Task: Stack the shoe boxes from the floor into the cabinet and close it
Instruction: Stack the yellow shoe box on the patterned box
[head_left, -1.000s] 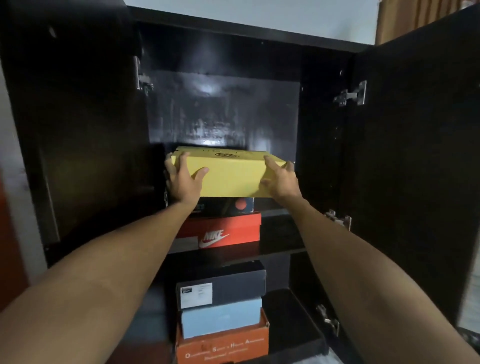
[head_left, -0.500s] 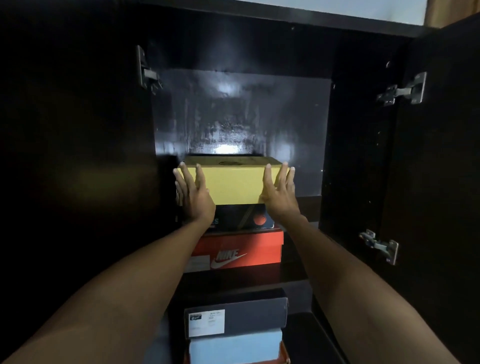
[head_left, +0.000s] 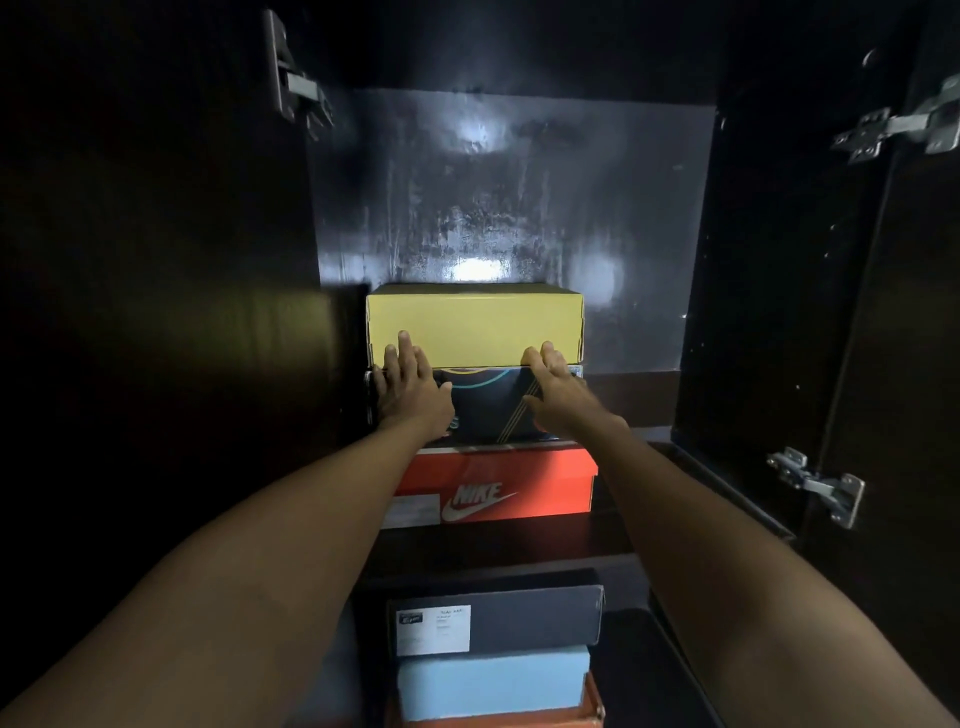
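Note:
A yellow shoe box (head_left: 475, 322) sits on top of a dark patterned box (head_left: 491, 402), which rests on a red Nike box (head_left: 498, 486) on the upper shelf of the dark cabinet (head_left: 509, 182). My left hand (head_left: 410, 384) lies flat with straight fingers across the front of the dark box, fingertips touching the yellow box's lower left edge. My right hand (head_left: 558, 387) is spread at the lower right corner of the yellow box, fingers loosely bent against it. Neither hand grips anything.
On the lower shelf stands a second stack: a black box (head_left: 519, 618), a light blue box (head_left: 493, 683) and an orange one (head_left: 592, 706). Both doors hang open, the left door (head_left: 130, 260) and the right door (head_left: 914, 338) with metal hinges (head_left: 818, 486).
The yellow box has been pushed deeper onto the stack and set square. My hands slid down from its sides to its lower front edge, and the camera moved closer.

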